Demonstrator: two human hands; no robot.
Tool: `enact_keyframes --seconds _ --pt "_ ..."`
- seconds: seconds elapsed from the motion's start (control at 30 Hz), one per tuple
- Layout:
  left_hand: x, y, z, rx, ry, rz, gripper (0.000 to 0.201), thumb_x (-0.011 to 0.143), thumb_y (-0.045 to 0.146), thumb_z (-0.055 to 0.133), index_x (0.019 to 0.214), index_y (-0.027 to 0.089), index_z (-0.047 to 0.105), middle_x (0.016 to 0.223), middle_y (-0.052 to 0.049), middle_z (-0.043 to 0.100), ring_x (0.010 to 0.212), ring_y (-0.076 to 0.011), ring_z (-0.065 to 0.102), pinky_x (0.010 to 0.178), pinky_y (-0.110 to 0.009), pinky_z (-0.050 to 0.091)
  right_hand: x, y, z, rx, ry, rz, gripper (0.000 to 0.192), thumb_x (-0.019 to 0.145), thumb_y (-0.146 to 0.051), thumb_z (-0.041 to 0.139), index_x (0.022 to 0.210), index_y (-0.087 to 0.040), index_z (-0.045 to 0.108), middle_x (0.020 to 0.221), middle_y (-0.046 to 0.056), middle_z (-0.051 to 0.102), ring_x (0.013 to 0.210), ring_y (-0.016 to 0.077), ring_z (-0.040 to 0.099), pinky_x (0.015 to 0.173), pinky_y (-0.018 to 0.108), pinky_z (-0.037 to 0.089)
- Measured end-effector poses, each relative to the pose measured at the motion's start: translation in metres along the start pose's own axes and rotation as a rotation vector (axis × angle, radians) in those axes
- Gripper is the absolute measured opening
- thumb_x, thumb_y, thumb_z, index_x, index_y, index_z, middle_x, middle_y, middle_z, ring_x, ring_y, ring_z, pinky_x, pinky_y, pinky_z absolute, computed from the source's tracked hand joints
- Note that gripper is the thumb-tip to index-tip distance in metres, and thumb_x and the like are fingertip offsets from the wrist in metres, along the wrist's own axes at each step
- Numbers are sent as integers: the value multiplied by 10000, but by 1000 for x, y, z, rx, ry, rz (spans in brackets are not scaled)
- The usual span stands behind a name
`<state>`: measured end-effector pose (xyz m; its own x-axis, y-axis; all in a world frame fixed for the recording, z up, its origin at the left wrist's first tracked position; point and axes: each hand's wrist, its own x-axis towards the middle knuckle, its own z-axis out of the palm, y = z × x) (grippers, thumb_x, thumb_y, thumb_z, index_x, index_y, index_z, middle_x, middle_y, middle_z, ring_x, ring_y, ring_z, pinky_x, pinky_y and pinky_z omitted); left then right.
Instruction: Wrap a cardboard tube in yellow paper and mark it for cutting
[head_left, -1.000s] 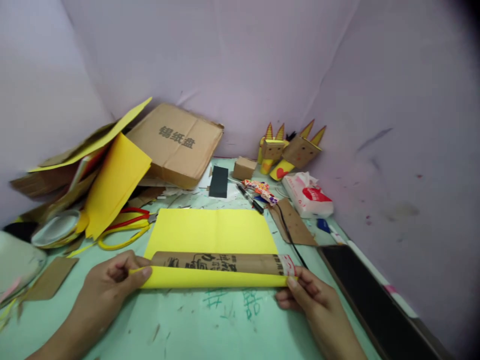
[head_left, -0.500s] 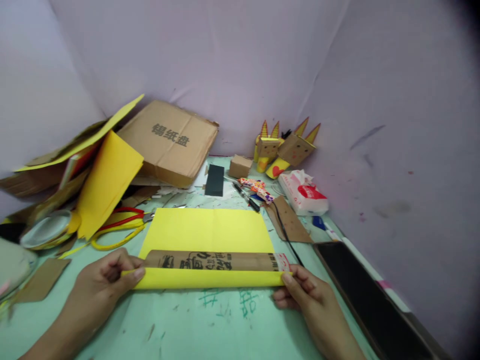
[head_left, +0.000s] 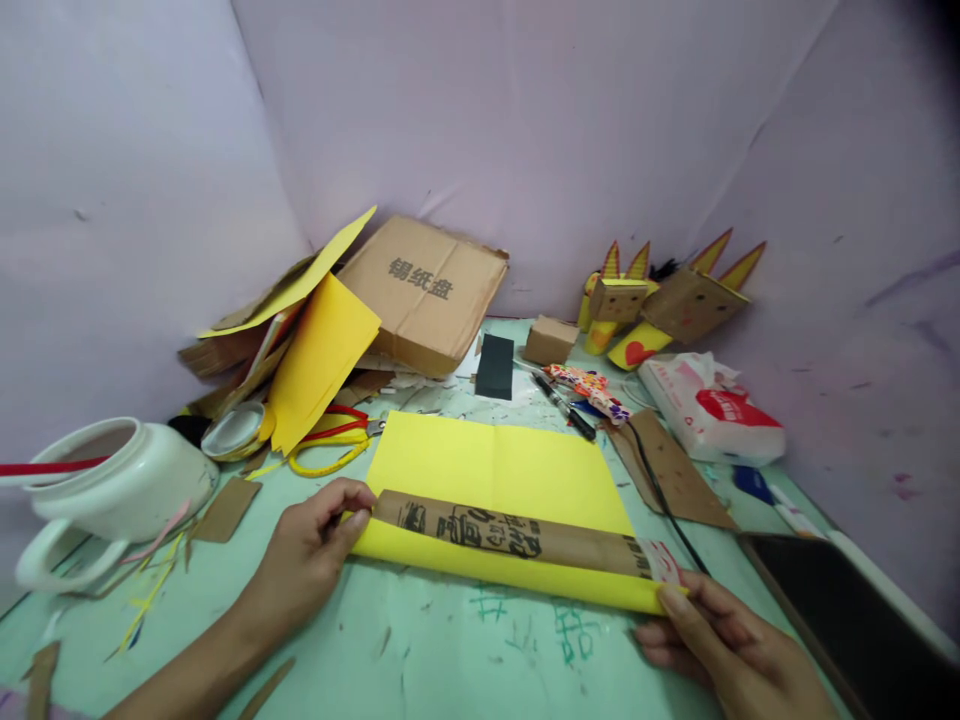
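In the lower middle of the frame, a brown printed cardboard tube (head_left: 517, 535) is held wrapped in the near edge of a yellow paper sheet (head_left: 495, 470) on the green table (head_left: 420, 660). Since a second ago the view has swung left and a white jug (head_left: 112, 490) has come into sight; the grip is unchanged, so rolling is judged barely begun. The left hand (head_left: 311, 555) and right hand (head_left: 720, 640) are each pinched closed on one paper end. One tube, one sheet and two cardboard figures (head_left: 660, 305) are counted.

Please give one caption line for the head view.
Left hand and right hand roll yellow paper around a cardboard tube.
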<state>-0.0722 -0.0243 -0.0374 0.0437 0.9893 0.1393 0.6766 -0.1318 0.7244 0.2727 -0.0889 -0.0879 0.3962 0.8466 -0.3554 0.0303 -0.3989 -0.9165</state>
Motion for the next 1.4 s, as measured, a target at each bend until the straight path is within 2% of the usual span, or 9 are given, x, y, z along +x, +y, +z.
enact_keyframes --seconds 0.1,0.27,0.4,0.5,0.8,1.03,1.17,1.4 --pt "0 1 0 -28 -62 25 245 802 421 467 839 213 591 777 -11 666 721 -181 616 616 -241 482 2 3 -1 -3 5 -1 496 556 -553 747 877 -179 688 603 48 705 591 235 683 572 267 569" --pt "-1 0 3 -6 -38 -33 339 734 470 571 949 207 557 775 -10 643 736 -181 616 635 -237 489 0 0 0 19 -16 6 492 577 -547 744 882 -167 675 561 34 675 546 212 654 541 267 550" --pt "2 -1 5 -13 -26 -72 304 668 479 627 802 220 542 720 6 635 679 -169 601 582 -215 470 -3 -5 2 46 -94 -10 470 655 -558 700 895 -161 626 532 8 636 509 156 596 523 238 511" --pt "4 -4 5 -58 -45 -110 298 642 479 632 697 224 488 654 33 589 596 -142 561 506 -190 431 -5 -6 4 53 -106 -30 469 704 -555 666 936 -155 591 515 -6 619 483 129 566 504 217 477" --pt "-1 -14 3 79 -68 -82 279 707 469 542 618 217 463 601 51 499 566 -126 480 508 -192 375 -4 -5 4 22 -169 -64 465 741 -565 621 940 -147 573 522 -5 621 484 130 564 518 232 473" --pt "-1 -12 6 2 -93 -18 237 739 391 523 618 214 424 590 59 433 575 -125 430 538 -213 336 -4 -2 4 -5 -81 -46 511 695 -585 652 965 -155 593 528 -2 620 513 154 580 551 258 499" --pt "-1 -9 4 -62 -137 -35 216 733 354 518 611 210 413 595 54 419 585 -128 415 555 -226 328 -2 1 1 -18 -71 -10 528 646 -591 688 940 -159 618 547 8 628 526 164 582 562 264 505" --pt "-4 -13 5 -134 -131 -54 191 726 315 538 614 209 425 607 53 439 600 -132 420 571 -235 328 -1 0 0 -51 -66 -41 577 654 -587 681 1017 -139 642 548 15 635 524 167 588 543 245 508"
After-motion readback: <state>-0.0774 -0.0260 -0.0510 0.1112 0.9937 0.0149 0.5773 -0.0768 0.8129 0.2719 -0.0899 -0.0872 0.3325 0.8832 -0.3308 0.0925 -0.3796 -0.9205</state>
